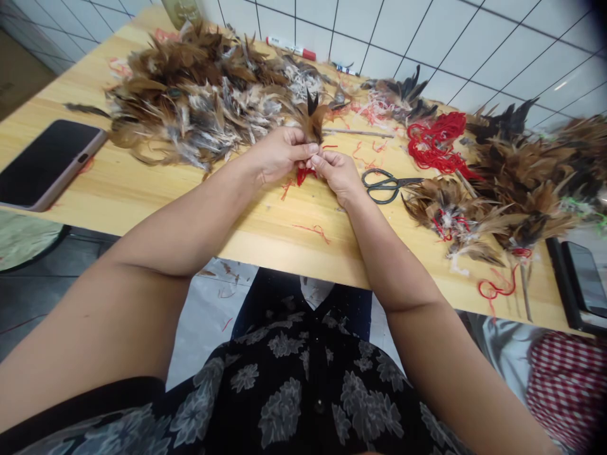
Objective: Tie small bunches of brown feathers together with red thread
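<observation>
Both of my hands meet over the middle of the wooden table. My left hand is closed in a pinch around the base of a small bunch of brown and black feathers, whose tips point up. Thumb and fingers of my right hand pinch together right beside it, at the lower end of the bunch; what lies between them is too small to make out. Red yarn hangs below the fingers, between the two hands. Dark-handled scissors lie just right of my right hand.
A big heap of loose feathers covers the back left. Red yarn skeins and tied feather bundles lie at the right. A phone rests at the left edge, a thin stick and a marker farther back.
</observation>
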### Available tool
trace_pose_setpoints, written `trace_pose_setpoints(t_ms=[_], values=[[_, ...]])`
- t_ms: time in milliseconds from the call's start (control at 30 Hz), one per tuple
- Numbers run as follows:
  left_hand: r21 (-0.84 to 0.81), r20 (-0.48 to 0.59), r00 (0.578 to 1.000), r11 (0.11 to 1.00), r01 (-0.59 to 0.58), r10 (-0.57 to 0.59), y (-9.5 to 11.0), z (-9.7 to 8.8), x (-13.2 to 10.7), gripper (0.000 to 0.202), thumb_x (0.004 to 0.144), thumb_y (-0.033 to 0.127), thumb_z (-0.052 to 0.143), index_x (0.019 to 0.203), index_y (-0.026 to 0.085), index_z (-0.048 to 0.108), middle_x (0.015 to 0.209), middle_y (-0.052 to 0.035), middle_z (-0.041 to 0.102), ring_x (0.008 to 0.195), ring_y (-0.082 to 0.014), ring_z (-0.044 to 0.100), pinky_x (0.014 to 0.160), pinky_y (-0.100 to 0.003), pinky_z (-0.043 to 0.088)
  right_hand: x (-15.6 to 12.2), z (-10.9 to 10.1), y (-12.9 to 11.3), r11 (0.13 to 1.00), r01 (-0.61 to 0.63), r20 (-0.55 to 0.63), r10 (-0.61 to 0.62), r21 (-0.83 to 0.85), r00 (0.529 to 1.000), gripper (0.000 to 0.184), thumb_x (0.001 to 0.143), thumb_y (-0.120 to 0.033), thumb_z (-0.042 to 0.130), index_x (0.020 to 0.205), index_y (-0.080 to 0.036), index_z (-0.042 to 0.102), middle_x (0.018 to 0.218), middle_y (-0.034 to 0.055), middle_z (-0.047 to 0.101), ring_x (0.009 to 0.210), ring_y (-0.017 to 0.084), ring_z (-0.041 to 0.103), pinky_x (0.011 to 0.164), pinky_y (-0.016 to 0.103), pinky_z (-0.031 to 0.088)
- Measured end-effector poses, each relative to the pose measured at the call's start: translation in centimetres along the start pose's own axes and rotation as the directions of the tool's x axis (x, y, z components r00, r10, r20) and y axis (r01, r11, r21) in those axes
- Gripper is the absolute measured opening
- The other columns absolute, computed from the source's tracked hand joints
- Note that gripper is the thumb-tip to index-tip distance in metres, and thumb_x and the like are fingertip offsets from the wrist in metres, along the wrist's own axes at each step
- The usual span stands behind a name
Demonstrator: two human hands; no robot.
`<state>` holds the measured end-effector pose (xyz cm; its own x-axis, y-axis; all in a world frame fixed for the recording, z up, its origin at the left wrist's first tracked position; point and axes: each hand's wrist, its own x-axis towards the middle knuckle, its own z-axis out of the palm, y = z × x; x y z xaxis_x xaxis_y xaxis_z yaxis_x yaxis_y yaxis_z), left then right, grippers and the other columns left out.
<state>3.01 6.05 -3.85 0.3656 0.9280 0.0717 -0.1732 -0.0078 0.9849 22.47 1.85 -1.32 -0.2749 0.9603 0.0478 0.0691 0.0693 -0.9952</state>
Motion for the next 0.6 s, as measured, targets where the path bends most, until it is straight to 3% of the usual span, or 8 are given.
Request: trace_pose_setpoints(t_ms=[200,333,400,467,533,600], values=[[0.092,-0.02,0.999,0.995,0.032,-0.031,0.9,0.2,-0.1,0.06,0.096,0.048,0.125,0.083,0.021,0.073,0.079,-0.0023,0.073,0.082,-0.0215,0.073,0.086,-0.039,0.064,0.3,0.0,0.8,1.0,0.019,-0.029,-0.019,-0.007,0.999,0.069,0.094,-0.077,0.104,0.077,-0.024,0.065,0.076,-0.0017,0.06,0.085,0.016,0.059,0.08,0.03,0.05],[0.225,-0.111,0.986,0.969,-0.098,0.125,2.9,-0.5,-0.4,0.042,0.102,0.044,0.118,0.094,0.024,0.082,0.086,-0.0027,0.078,0.099,-0.0272,0.073,0.098,-0.042,0.06,0.8,-0.5,1.5,1.0,0.009,-0.112,-0.009,-0.002,0.994,0.065,0.106,-0.077,0.094,0.083,-0.025,0.062,0.076,-0.0032,0.052,0.08,0.015,0.051,0.076,0.029,0.046],[0.351,-0.211,0.947,0.923,-0.159,0.243,4.2,-1.2,-0.8,0.029,0.104,0.035,0.113,0.099,0.025,0.086,0.094,-0.0025,0.082,0.105,-0.0286,0.071,0.102,-0.043,0.057,1.2,-1.1,1.9,1.0,-0.006,-0.145,0.007,0.002,0.989,0.061,0.11,-0.076,0.088,0.088,-0.025,0.063,0.078,-0.003,0.05,0.08,0.015,0.051,0.075,0.028,0.045],[0.506,-0.278,0.905,0.85,-0.148,0.323,5.4,-1.9,-1.2,0.021,0.104,0.028,0.107,0.097,0.024,0.087,0.099,-0.0026,0.084,0.103,-0.0275,0.069,0.103,-0.043,0.055,1.5,-1.6,2.3,1.0,-0.028,-0.171,0.029,0.011,0.985,0.059,0.114,-0.075,0.085,0.091,-0.025,0.064,0.078,-0.0032,0.047,0.079,0.015,0.049,0.074,0.028,0.043],[0.659,-0.282,0.883,0.745,-0.106,0.375,6.3,-2.6,-1.4,0.018,0.105,0.023,0.101,0.093,0.024,0.087,0.101,-0.0035,0.082,0.098,-0.0259,0.068,0.103,-0.044,0.055,1.9,-1.9,2.8,0.999,-0.047,-0.184,0.05,0.021,0.982,0.058,0.115,-0.075,0.083,0.092,-0.025,0.062,0.077,-0.0041,0.044,0.077,0.015,0.045,0.072,0.028,0.04],[0.767,-0.244,0.894,0.639,-0.06,0.376,6.8,-3.3,-1.5,0.021,0.104,0.012,0.093,0.089,0.025,0.086,0.096,-0.0033,0.078,0.092,-0.0252,0.065,0.104,-0.045,0.054,2.2,-2.1,3.2,0.999,-0.047,-0.186,0.051,0.022,0.981,0.06,0.114,-0.076,0.084,0.091,-0.027,0.057,0.077,-0.0054,0.041,0.074,0.014,0.04,0.07,0.029,0.037]])
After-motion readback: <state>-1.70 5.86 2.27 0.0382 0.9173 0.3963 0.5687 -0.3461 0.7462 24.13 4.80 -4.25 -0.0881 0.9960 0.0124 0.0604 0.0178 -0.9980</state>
